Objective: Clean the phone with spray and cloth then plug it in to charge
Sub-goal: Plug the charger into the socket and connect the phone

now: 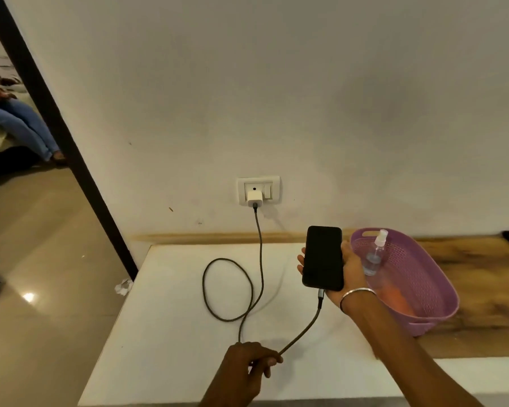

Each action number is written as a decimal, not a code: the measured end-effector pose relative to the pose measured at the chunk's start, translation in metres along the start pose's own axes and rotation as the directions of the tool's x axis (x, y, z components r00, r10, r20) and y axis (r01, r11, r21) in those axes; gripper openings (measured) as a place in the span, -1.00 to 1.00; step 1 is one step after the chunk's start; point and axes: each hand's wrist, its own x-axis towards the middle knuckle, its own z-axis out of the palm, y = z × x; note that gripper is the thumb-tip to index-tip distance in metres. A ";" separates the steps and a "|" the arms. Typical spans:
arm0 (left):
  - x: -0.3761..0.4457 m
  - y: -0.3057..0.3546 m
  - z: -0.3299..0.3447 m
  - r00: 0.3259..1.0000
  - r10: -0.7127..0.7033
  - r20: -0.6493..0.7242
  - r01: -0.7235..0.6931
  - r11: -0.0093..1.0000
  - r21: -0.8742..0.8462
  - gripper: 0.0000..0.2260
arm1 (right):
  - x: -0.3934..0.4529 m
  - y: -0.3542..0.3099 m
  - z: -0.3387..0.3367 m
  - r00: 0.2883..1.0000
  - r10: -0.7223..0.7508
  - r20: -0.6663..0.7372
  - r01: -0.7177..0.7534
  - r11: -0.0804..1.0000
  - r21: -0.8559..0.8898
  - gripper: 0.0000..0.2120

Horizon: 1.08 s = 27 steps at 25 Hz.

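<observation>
The right hand is wrapped around the phone from behind, fingertips curling over its left edge and thumb side along its right edge, holding it upright above the white surface, near the back edge. A thin metal bangle sits on that wrist. The left hand is near the front edge of the surface, fingers curled shut and pinching the cable between thumb and forefinger.

The phone is a black slab with rounded corners; its screen is dark and faces the camera. The cable's plug is seated in its bottom end. From there the cable runs down to the left hand, then back up in one loose loop lying on the white surface, and on up to the charger, a small white block plugged into the wall socket above the back edge.

Just right of the phone, a purple basket rests on the wooden top that adjoins the white surface. Inside it a clear spray bottle with a white nozzle leans against the back left wall, and an orange cloth lies on the bottom.

Counted: one phone, one cable, one charger, one socket, one basket, one bottle, one cloth, two hands.
</observation>
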 end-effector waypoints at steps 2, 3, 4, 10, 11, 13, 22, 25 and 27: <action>0.010 -0.033 0.000 0.996 0.081 0.045 -0.090 0.964 0.250 -0.75 | 0.016 0.006 -0.015 0.995 0.067 -0.071 -0.070 0.996 -0.047 -0.41; 0.015 -0.047 0.000 0.992 0.112 0.050 -0.123 0.929 0.349 -0.73 | 0.022 0.012 -0.024 0.990 0.083 -0.110 -0.092 0.993 -0.074 -0.43; 0.019 -0.056 0.000 0.991 0.122 0.048 -0.131 0.906 0.402 -0.70 | 0.027 0.021 -0.035 0.985 0.093 -0.148 -0.108 0.990 -0.095 -0.45; 0.022 -0.078 0.009 0.996 0.078 0.035 -0.085 0.933 0.350 -0.74 | 0.041 0.075 -0.076 0.899 0.108 -0.425 -0.306 0.850 -0.430 -0.43; 0.022 -0.077 0.008 0.996 0.079 0.036 -0.087 0.935 0.345 -0.74 | 0.042 0.079 -0.077 0.883 0.022 -0.468 -0.315 0.768 -0.557 -0.47; 0.023 -0.072 0.007 0.993 0.111 0.035 -0.116 0.926 0.358 -0.68 | 0.040 0.084 -0.075 0.893 -0.135 -0.429 -0.270 0.602 -0.751 -0.63; 0.022 -0.076 0.012 0.996 -0.035 0.085 0.008 0.955 0.296 -0.71 | 0.012 0.110 -0.069 0.907 -0.383 -0.173 -0.211 -0.060 -0.976 -0.15; 0.018 -0.076 0.019 0.999 -0.044 0.021 0.037 0.964 0.262 -0.64 | 0.002 0.123 -0.069 0.901 -0.410 -0.144 -0.241 -0.197 -0.950 -0.04; 0.013 -0.076 0.021 0.999 -0.027 -0.035 0.034 0.972 0.233 -0.63 | -0.001 0.130 -0.066 0.881 -0.445 -0.160 -0.298 -0.259 -0.919 -0.05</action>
